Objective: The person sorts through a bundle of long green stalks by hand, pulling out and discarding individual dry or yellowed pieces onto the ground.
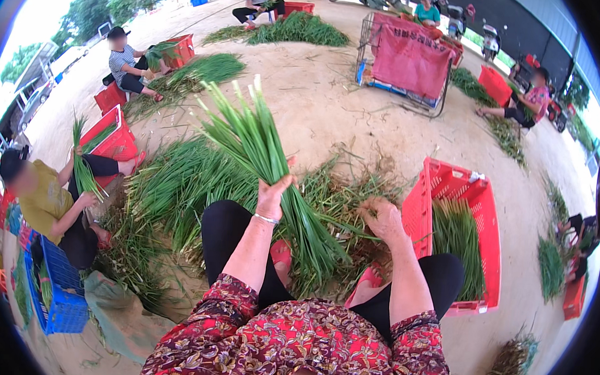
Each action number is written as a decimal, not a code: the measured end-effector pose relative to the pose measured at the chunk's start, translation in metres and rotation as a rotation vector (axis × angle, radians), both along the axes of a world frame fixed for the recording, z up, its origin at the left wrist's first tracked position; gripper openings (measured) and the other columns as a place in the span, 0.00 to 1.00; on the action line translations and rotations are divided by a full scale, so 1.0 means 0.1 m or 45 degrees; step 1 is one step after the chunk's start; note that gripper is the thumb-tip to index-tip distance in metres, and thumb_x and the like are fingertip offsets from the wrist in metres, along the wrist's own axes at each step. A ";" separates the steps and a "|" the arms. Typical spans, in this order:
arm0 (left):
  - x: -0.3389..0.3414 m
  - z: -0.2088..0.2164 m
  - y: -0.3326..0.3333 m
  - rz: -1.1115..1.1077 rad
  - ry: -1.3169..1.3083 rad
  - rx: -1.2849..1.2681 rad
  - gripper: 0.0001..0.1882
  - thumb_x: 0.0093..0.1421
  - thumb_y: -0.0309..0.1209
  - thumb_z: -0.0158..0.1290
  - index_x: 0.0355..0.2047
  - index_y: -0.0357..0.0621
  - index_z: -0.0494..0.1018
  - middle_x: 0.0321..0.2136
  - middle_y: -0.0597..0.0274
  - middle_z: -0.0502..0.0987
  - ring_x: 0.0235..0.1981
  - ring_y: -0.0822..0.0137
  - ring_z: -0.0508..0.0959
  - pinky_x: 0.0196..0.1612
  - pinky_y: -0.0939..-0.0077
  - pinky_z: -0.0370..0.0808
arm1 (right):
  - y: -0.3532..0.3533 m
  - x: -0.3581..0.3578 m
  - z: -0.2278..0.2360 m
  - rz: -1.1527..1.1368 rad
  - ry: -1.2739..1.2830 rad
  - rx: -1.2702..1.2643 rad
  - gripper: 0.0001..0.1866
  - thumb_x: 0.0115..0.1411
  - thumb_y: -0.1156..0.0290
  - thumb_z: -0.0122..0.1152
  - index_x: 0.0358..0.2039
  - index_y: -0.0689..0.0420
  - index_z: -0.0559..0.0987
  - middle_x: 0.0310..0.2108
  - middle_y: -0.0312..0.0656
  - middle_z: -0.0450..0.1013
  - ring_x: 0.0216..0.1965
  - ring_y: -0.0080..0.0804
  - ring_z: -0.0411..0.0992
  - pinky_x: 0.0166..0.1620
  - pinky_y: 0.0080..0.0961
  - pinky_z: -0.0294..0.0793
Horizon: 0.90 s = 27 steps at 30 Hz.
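My left hand [272,198] is closed round a thick bunch of chives [251,141], held tilted between my knees. Its pale cut ends point up and away, and its green leaves hang down toward my feet. To the right of the bunch, my right hand [380,219] is low over withered trimmings [346,190], its fingers curled in. What they grip, if anything, is hidden. A large heap of loose chives [185,181] lies on the ground to my left. By my right knee, a red plastic crate [487,265] holds chives [456,243] laid lengthwise.
At left, a person [45,198] handles chives beside a blue crate [66,304] and a red crate [116,134]. Sacking [120,314] lies near my left leg. Ahead stands a metal-framed cart [412,61] draped in red cloth. Other people sit farther off among heaps and crates.
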<state>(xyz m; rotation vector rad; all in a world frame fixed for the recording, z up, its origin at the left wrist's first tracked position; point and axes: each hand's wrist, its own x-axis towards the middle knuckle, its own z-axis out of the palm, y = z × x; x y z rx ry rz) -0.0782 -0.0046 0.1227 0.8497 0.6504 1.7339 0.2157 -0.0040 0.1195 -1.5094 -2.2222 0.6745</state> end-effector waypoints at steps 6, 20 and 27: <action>0.23 -0.18 -0.18 -0.215 0.111 -0.029 0.21 0.52 0.22 0.60 0.48 0.39 0.71 0.51 0.52 0.75 0.32 0.70 0.77 0.36 0.74 0.77 | -0.06 -0.12 0.11 -0.363 -0.142 0.627 0.17 0.52 0.64 0.65 0.44 0.49 0.80 0.23 0.42 0.76 0.29 0.43 0.77 0.45 0.43 0.73; 0.85 -0.40 -0.46 -0.595 0.414 -0.046 0.22 0.52 0.21 0.62 0.48 0.43 0.74 0.43 0.63 0.78 0.40 0.75 0.75 0.46 0.78 0.73 | -0.11 0.16 0.61 -0.317 1.082 0.486 0.13 0.49 0.82 0.63 0.38 0.60 0.80 0.25 0.41 0.73 0.26 0.35 0.73 0.33 0.28 0.72; 0.91 -0.69 -0.52 -0.764 0.675 -0.024 0.21 0.52 0.19 0.61 0.48 0.41 0.73 0.43 0.62 0.79 0.43 0.73 0.77 0.50 0.75 0.73 | -0.31 0.19 1.25 -0.319 0.252 1.186 0.23 0.45 0.68 0.71 0.44 0.52 0.77 0.48 0.43 0.68 0.55 0.43 0.62 0.55 0.44 0.61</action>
